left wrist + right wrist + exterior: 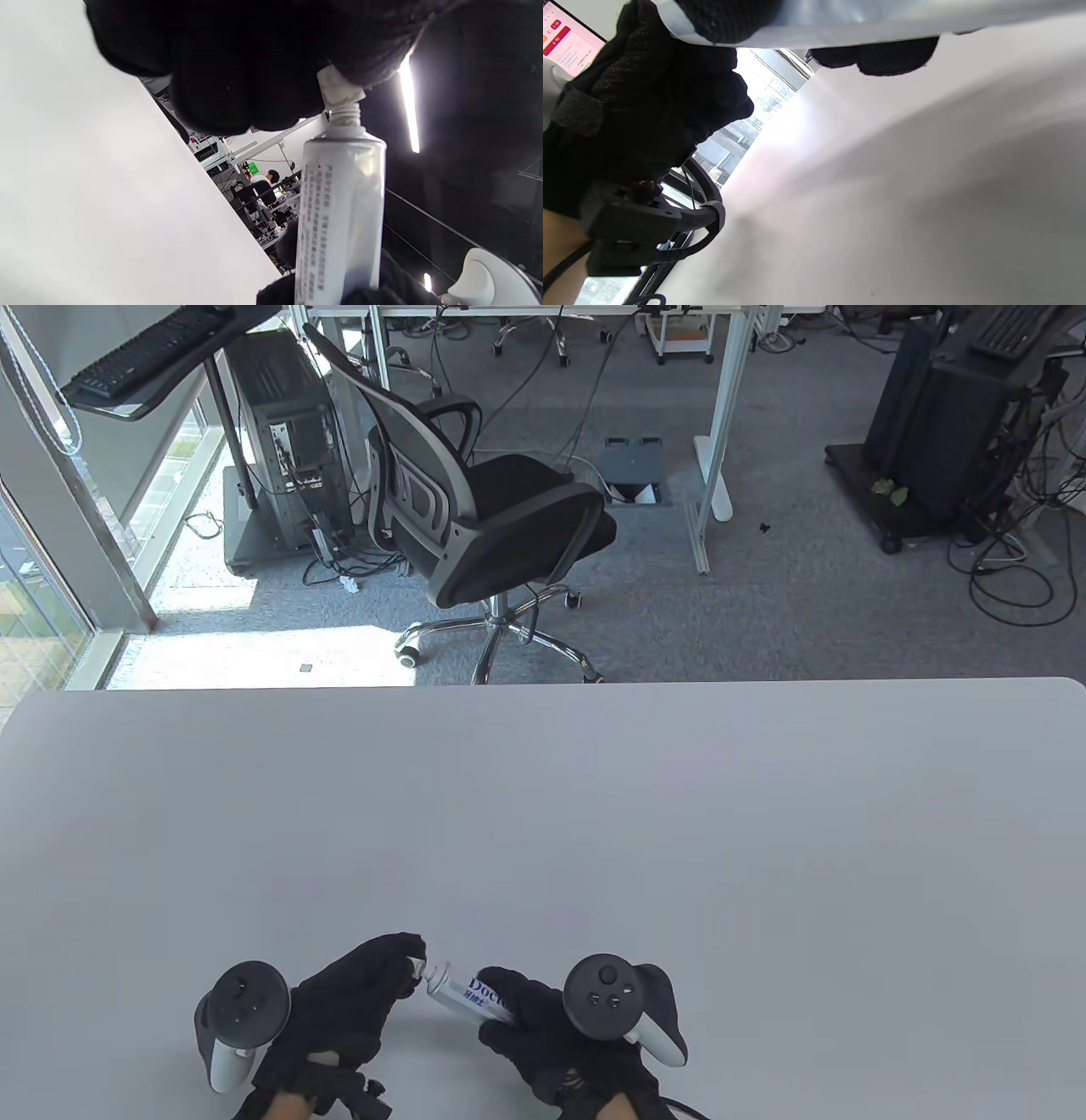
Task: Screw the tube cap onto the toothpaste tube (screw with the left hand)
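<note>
A white toothpaste tube [475,994] with blue lettering is held just above the white table [594,814] near its front edge. My right hand [551,1035] grips the tube's body, nozzle pointing left. My left hand [356,1001] pinches the small white cap [417,965] at the nozzle. In the left wrist view the cap [337,89] sits tilted on the tip of the threaded neck [345,115], with the threads still showing below it, above the tube [339,212]. In the right wrist view the tube [840,21] runs along the top under my fingers [878,59].
An office chair [484,517] stands beyond the table's far edge, with desks, computer towers and cables on the floor behind it. The hands work close to the table's front edge.
</note>
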Tool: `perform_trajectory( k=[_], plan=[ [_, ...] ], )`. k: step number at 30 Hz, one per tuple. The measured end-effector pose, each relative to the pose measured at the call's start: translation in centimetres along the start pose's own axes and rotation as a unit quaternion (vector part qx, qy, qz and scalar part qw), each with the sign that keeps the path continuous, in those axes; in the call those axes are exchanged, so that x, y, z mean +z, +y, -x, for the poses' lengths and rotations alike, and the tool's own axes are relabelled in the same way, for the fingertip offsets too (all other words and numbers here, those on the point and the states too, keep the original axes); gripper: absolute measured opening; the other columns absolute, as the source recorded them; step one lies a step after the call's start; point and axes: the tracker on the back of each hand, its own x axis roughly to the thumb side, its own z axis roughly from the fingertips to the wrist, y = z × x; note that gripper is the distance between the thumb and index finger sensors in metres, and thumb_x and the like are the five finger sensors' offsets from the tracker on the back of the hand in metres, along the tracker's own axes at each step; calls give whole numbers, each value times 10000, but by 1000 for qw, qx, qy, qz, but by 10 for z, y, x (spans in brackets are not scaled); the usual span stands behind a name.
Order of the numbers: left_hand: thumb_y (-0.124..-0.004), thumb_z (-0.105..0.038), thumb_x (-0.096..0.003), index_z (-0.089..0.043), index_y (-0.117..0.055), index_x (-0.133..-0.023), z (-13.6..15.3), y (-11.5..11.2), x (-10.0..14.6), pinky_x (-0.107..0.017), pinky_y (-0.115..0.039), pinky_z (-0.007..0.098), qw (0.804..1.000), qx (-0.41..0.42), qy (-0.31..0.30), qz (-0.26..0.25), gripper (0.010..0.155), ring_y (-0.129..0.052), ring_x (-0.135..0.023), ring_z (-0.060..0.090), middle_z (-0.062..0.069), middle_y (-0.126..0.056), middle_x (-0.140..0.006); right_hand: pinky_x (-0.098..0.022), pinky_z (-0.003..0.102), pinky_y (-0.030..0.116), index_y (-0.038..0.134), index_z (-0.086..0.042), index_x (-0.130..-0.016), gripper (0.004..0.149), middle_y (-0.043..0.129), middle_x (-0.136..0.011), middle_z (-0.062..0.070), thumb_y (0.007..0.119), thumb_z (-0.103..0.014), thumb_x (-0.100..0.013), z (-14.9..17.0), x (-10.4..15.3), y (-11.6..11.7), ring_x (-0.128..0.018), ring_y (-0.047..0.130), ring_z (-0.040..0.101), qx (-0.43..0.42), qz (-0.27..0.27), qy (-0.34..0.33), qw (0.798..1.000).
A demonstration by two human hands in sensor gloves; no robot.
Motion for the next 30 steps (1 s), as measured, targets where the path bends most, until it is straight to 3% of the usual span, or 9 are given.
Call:
perform_trajectory(
  k=[6, 10, 15, 18, 21, 23, 26, 28, 30],
  plan=[
    [-745, -514, -548, -221, -813, -956, -9, 0, 2, -617, -727, 548, 996, -88, -23, -5, 507, -975, -629, 241, 53, -929, -806, -590, 726, 576, 514, -219, -1061, 523, 623, -986, 258, 734, -274, -590, 1, -1, 3, -834, 673, 559, 3, -17, 3, 1000],
    [-755, -441, -549, -203, -832, -951, -10, -1, 1, -617, -729, 558, 998, -40, -23, 45, 473, -975, -601, 238, 80, -936, -782, -594, 732, 567, 528, -237, -1058, 523, 628, -986, 254, 739, -282, -582, 2, 1, 2, -839, 671, 560, 2, -33, 0, 999],
    [-787, -346, -543, -287, -770, -1026, -16, 4, -1, -670, -690, 574, 994, -71, -55, 61, 486, -947, -750, 254, 52, -881, -928, -597, 726, 569, 516, -242, -1066, 526, 622, -991, 250, 730, -289, -587, 4, -1, 1, -843, 670, 553, -13, -40, -1, 999],
    [-777, -505, -554, -254, -675, -1098, -11, 7, 1, -672, -673, 577, 997, -64, -30, 37, 607, -913, -802, 278, 68, -831, -987, -596, 724, 572, 513, -241, -1068, 528, 620, -993, 250, 728, -292, -588, 3, -1, 1, -842, 672, 553, -17, -39, -4, 999],
    [-765, -549, -548, -217, -831, -948, -9, 6, 3, -610, -724, 557, 997, -68, -16, 21, 525, -971, -621, 260, 67, -937, -805, -595, 723, 575, 510, -239, -1069, 528, 622, -991, 253, 735, -269, -591, 0, 0, 2, -839, 675, 552, -14, -39, -9, 999],
    [-792, -441, -543, -214, -816, -969, -13, 6, 1, -611, -737, 550, 997, -68, -31, 32, 483, -978, -628, 243, 67, -932, -815, -594, 721, 579, 512, -234, -1069, 529, 624, -987, 256, 734, -270, -590, 1, 0, 3, -829, 681, 554, -10, -40, -5, 999],
    [-811, -299, -538, -293, -697, -1076, -15, 6, 0, -674, -682, 579, 996, -51, -49, 57, 550, -927, -810, 253, 25, -837, -1001, -594, 723, 575, 504, -237, -1070, 530, 619, -991, 256, 731, -268, -592, 2, 0, 2, -837, 672, 556, -19, -37, -4, 999],
    [-823, -506, -530, -252, -630, -1123, -10, 5, 2, -663, -680, 587, 997, -51, -28, 42, 673, -914, -809, 279, 59, -799, -1023, -593, 724, 574, 508, -235, -1069, 530, 621, -990, 256, 733, -266, -590, 1, 0, 1, -835, 674, 556, -15, -33, -5, 999],
    [-711, -594, -555, -215, -762, -1028, -7, 5, 3, -623, -714, 565, 998, -61, -6, 22, 608, -959, -681, 281, 82, -885, -897, -594, 724, 574, 509, -238, -1069, 529, 621, -990, 255, 733, -267, -590, 1, 0, 1, -835, 675, 555, -11, -33, -6, 999]
  ],
)
